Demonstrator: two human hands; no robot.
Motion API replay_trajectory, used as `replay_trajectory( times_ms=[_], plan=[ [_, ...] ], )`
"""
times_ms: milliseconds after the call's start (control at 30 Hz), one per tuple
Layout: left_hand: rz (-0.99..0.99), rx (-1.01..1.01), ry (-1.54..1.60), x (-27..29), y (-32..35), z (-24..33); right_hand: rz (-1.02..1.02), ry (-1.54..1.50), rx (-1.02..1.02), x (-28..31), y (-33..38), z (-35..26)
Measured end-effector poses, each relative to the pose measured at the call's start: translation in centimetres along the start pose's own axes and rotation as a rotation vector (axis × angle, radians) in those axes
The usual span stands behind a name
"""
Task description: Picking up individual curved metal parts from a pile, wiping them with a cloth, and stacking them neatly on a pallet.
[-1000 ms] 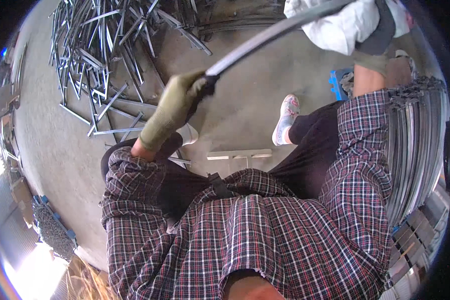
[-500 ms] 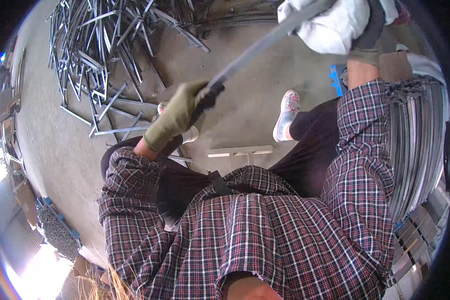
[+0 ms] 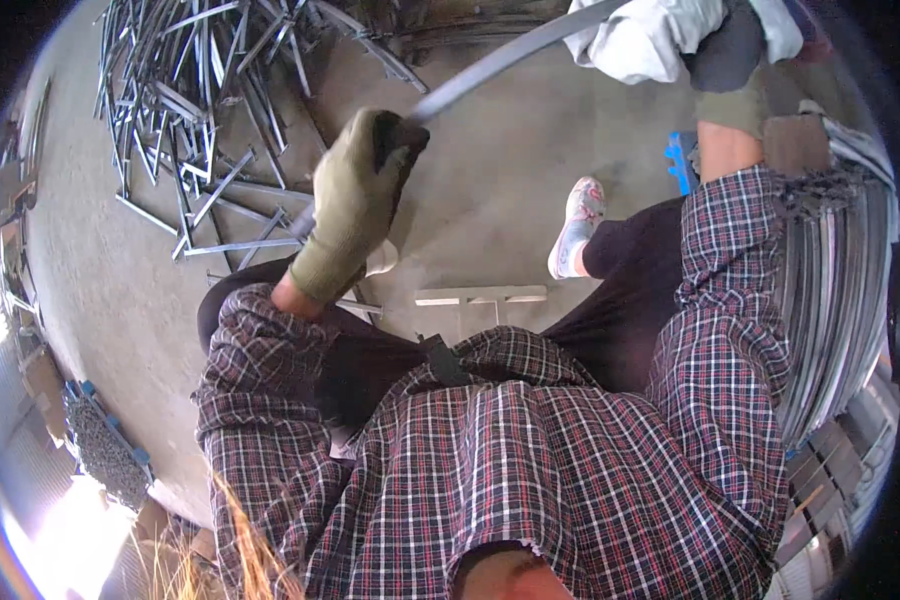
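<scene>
A long grey metal strip (image 3: 510,54) slants up to the right between my hands and bends slightly in the view. My left hand (image 3: 355,190), in an olive glove with a dark palm, is closed around its lower end. At the upper right, my right hand (image 3: 727,55), gloved the same way, is closed on a white cloth (image 3: 648,42). The strip's upper part runs by the cloth and out of the top of the picture. My right fingers are mostly hidden by the cloth.
A tangled heap of metal bars (image 3: 205,110) covers the floor at the far left. Stacked long strips (image 3: 830,300) stand at my right, near a blue object (image 3: 681,162). A pale wooden piece (image 3: 480,295) lies low between my legs. A filled bin (image 3: 105,445) is at the lower left.
My left hand has risen and turned more upright, still gripping the strip. The right hand and cloth have shifted slightly up, and the strip now looks more curved.
</scene>
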State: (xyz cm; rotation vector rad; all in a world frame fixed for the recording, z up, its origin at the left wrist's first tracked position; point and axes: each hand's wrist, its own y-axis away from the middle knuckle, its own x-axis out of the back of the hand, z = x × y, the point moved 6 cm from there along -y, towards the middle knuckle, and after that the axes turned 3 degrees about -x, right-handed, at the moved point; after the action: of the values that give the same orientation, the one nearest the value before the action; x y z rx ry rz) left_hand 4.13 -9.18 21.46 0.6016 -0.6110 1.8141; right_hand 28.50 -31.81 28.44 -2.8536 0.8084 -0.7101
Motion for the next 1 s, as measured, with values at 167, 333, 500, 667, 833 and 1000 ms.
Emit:
replay_trajectory(
  times_ms=[167, 333, 500, 667, 833, 1000],
  plan=[
    [-0.250, 0.055, -0.008, -0.3, -0.4, -0.4, 0.002, -0.029, 0.008, -1.3, -0.4, 0.8],
    [-0.498, -0.066, 0.646, -2.4, 2.0, 3.0, 0.085, -0.235, 0.010, -1.1, 0.0, 1.1],
    [-1.131, 0.569, 1.471, -5.4, 2.5, 3.2, 0.376, -0.682, -0.106, -5.5, 1.9, 3.7],
    [-0.647, 0.353, 1.061, -4.5, -0.8, -0.8, 0.342, -0.310, -0.149, -10.4, -1.4, 2.2],
    [-0.161, -0.075, -0.233, -0.2, -2.4, 1.1, -0.223, -0.742, 0.295, -0.7, -1.3, 0.2],
    [-0.158, -0.152, -0.240, -1.5, -1.4, 1.6, 0.304, -0.662, 0.010, 1.1, -0.1, 2.3]
  ],
)
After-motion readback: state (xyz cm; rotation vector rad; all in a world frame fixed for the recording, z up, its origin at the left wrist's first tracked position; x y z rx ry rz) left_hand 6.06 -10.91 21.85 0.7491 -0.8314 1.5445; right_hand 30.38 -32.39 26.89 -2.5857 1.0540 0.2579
